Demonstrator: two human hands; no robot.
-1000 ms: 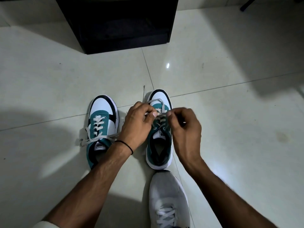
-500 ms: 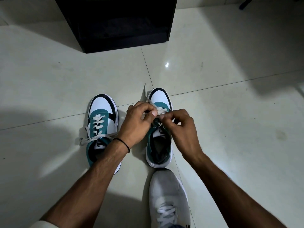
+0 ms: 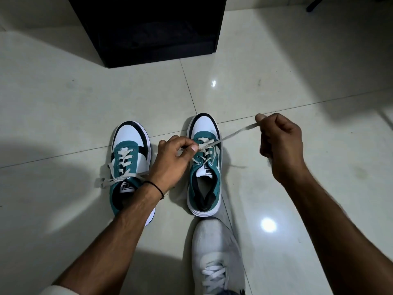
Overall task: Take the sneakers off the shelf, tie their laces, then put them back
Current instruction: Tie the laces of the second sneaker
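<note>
Two teal, white and black sneakers stand side by side on the tiled floor, toes pointing away from me. The left sneaker (image 3: pixel 129 154) has its white laces knotted, with ends trailing to the left. My left hand (image 3: pixel 173 158) pinches the lace at the top eyelets of the right sneaker (image 3: pixel 205 173). My right hand (image 3: pixel 280 141) is a fist out to the right of that shoe, gripping the end of a white lace (image 3: pixel 236 133) that runs taut back to the eyelets.
A black shelf unit (image 3: pixel 148 28) stands on the floor straight ahead, its lowest compartment dark. My own grey shoe (image 3: pixel 217 252) rests just behind the right sneaker. A dark furniture leg (image 3: pixel 319 3) shows at the top right. Pale glossy tiles surround everything.
My right hand has pulled away from the shoe to the right and upward, drawing the lace out taut. My left hand has stayed pinching at the eyelets.
</note>
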